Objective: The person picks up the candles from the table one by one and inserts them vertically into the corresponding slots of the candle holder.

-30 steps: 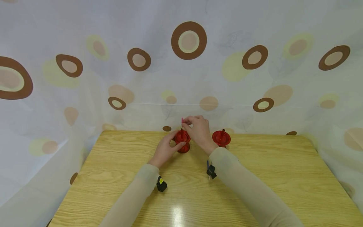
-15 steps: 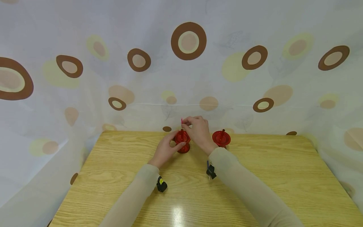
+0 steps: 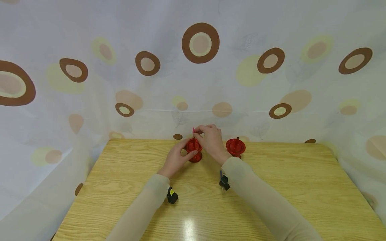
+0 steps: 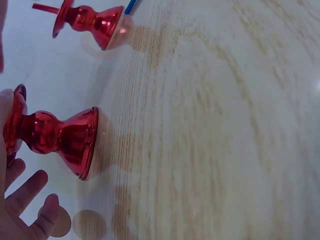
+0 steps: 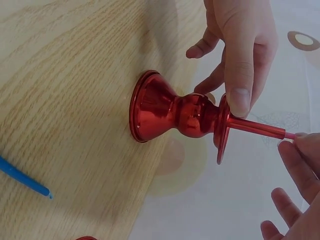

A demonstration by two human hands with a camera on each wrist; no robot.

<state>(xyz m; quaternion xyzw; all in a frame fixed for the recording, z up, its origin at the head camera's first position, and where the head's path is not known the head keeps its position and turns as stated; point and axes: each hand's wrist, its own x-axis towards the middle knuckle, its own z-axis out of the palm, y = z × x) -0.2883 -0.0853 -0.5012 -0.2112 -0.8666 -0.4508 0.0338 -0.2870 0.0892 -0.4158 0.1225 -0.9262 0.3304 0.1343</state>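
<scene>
A shiny red candlestick [image 3: 195, 157] stands upright near the table's back edge. My left hand [image 3: 176, 159] grips its dish, thumb on the near side and fingers behind; the right wrist view shows the thumb pressed on the dish [image 5: 221, 131]. Above it, my right hand [image 3: 212, 139] pinches a thin pink candle [image 3: 193, 129] between thumb and forefinger. In the right wrist view the candle's lower end [image 5: 290, 135] sits at the mouth of the candlestick's narrow red tube [image 5: 260, 127]. Most of the candle is hidden behind the fingers there.
A second red candlestick [image 3: 235, 146], its tube bare, stands to the right, partly behind the right wrist. A blue candle [image 5: 24, 178] lies on the wooden table [image 3: 120, 187]. A patterned cloth [image 3: 169, 93] hangs behind and at the sides.
My right hand has come down slightly with the pink candle, bringing it closer to the tube. The left hand and both candlesticks have stayed in place.
</scene>
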